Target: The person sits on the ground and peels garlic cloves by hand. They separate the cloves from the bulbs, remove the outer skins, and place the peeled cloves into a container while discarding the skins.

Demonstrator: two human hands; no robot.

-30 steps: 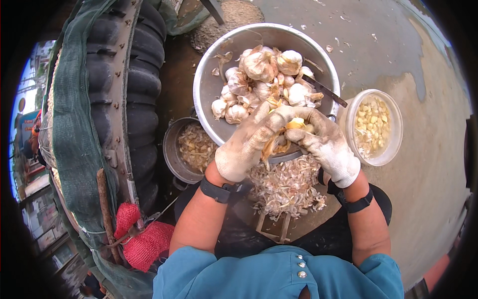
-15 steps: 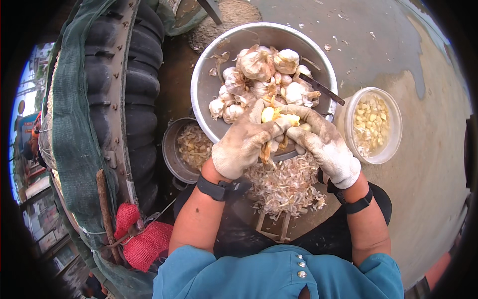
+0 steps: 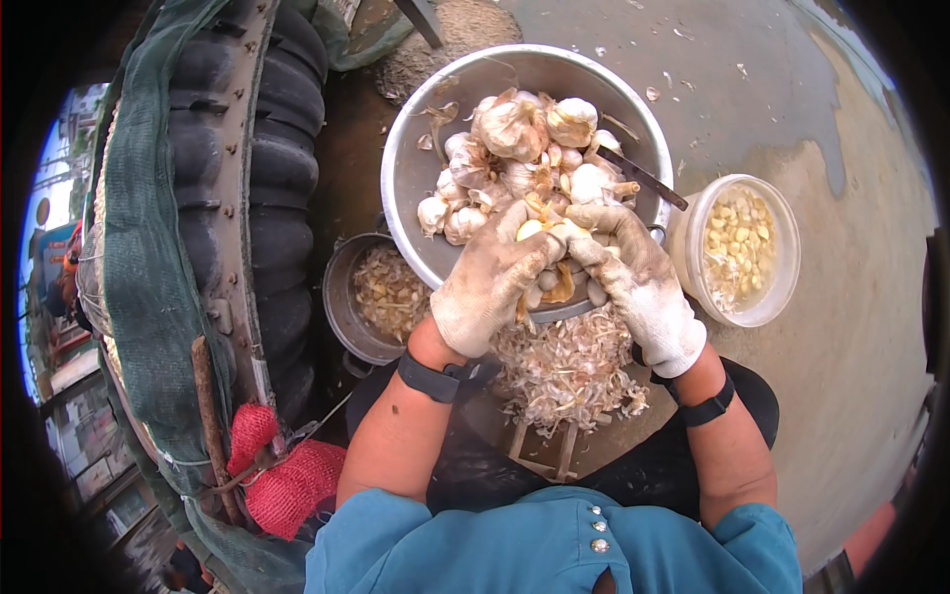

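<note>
My left hand (image 3: 490, 277) and my right hand (image 3: 633, 277), both in stained white gloves, are closed around some partly peeled garlic (image 3: 534, 228) with pale yellow cloves and loose brown skin, held over the near rim of a wide metal bowl (image 3: 406, 188). Whole garlic bulbs (image 3: 520, 129) are heaped in that bowl. A knife (image 3: 653, 183) lies across its right rim. Below my hands is a pile of garlic skins (image 3: 569, 381). To the right stands a translucent tub (image 3: 698, 282) of peeled cloves.
A metal pot (image 3: 336, 307) with skins and cloves stands left of the bowl. A big black tyre (image 3: 277, 178), green netting (image 3: 139, 257), a wooden stick (image 3: 208, 416) and red mesh sacks (image 3: 297, 485) line the left side. Wet concrete floor (image 3: 821, 356) extends to the right.
My right thumb and fingertips have shifted inward and slightly upward, closer to my left fingertips on the garlic. My right wrist has moved slightly left. The containers stand as before.
</note>
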